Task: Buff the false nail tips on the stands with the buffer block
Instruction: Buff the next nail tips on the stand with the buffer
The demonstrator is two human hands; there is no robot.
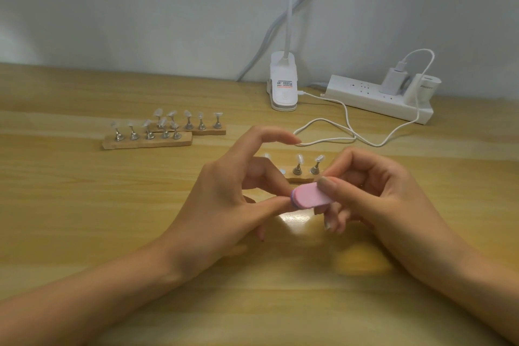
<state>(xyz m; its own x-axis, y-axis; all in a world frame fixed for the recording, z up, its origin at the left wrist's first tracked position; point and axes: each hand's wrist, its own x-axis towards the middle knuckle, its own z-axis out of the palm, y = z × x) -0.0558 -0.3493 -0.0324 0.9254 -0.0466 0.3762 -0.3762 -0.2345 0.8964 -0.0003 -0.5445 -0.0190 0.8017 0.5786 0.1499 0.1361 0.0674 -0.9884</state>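
Head view: sole view, looking down over both forearms onto the pale wooden table [84, 205].
Buffer block: pink oval foam buffer block [307, 196] with a purple layer along its edge, held up off the table between the two hands, pink face upward.
Right hand: right hand [379, 191] curled round the buffer block's right end, thumb flat on the pink top, fingers tucked beneath; likely the main carrier.
Left hand: left hand [224, 199] pinching the buffer block's left end between thumb tip and one bent finger; forefinger arched high and free, touching nothing.
Near stand: narrow wooden strip stand [299, 179] just beyond the buffer block, partly hidden behind both hands; two metal pegs in plain sight, each capped with a clear false nail tip [300, 159]; another tip glimpsed beside the left fingers, remainder hidden.
Key relation: near stand straight ahead of the buffer block, away from the body; long axis left to right, roughly matching the block's own long axis, right end of the block tilted slightly up and away; visible tips nearer the right hand's fingers than the left palm.
Next move (judgement): short forward reach with the right hand to lay the pink face on a tip; left hand well placed to release and steady the strip.
Far stands: front far strip [146, 143] and rear far strip [209, 131], both with pegs and clear tips, one just behind the other, well apart toward the far left, on the left hand's side.
Background: white clip lamp base [283, 87], white power strip [365, 97], looped white cable [337, 139], all near the wall.
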